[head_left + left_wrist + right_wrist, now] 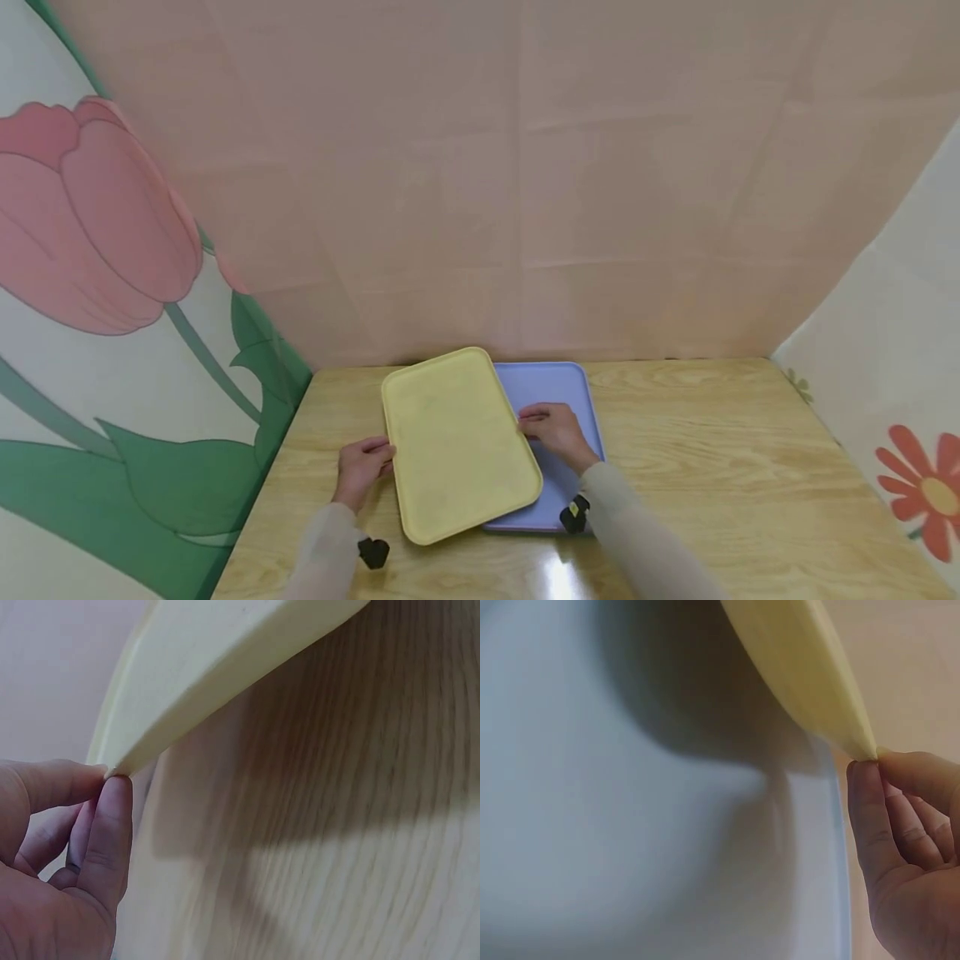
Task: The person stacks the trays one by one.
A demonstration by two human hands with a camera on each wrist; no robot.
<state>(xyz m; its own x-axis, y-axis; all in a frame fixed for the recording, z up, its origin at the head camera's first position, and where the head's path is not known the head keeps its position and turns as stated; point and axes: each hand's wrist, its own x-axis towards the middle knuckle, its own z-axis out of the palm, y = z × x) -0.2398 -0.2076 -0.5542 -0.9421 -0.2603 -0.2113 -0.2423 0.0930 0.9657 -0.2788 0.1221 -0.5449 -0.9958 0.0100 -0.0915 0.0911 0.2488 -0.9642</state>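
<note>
A yellow rectangular tray is held tilted, turned a little askew, between both hands. My left hand pinches its left rim between thumb and fingers; the left wrist view shows that hand on the edge of the tray, raised over the wood. My right hand pinches the right rim, and in the right wrist view the hand grips the tray's edge. Under the yellow tray's right part lies a blue-purple tray, partly covered by it.
The wooden table carries the blue-purple tray. A pinkish cloth backdrop rises behind the table. A tulip-printed panel stands on the left and a white panel with a red flower on the right.
</note>
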